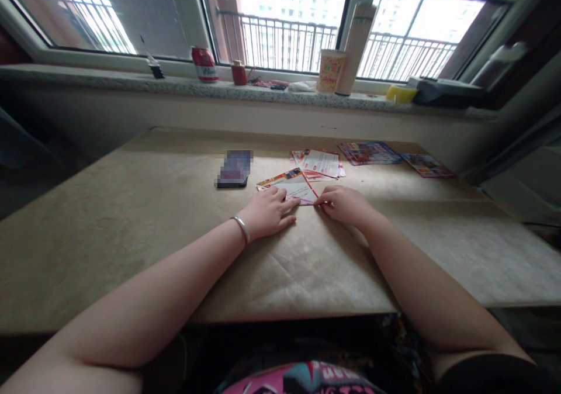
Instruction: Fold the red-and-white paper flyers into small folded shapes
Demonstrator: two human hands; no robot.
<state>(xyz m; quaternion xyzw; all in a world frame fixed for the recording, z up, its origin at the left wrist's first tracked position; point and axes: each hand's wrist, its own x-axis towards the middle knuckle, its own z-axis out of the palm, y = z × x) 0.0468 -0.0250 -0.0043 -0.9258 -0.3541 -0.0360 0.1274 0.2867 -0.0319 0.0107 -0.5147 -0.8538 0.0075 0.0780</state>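
A printed card with a white panel, an orange top edge and red trim lies on the table before me. My left hand, with a silver bangle at its wrist, rests on its left and lower part, fingers stretched out flat. At the card's lower right corner my right hand has thumb and fingers pinched together on the edge. Right behind is a loose pile of similar cards, partly covered by the front card. The small print is too blurred to read.
A blurred-out phone-like object lies left of the cards. Colourful cards and another small stack are at the back right. On the windowsill stand a red can, a paper cup, a tall flask and a yellow item.
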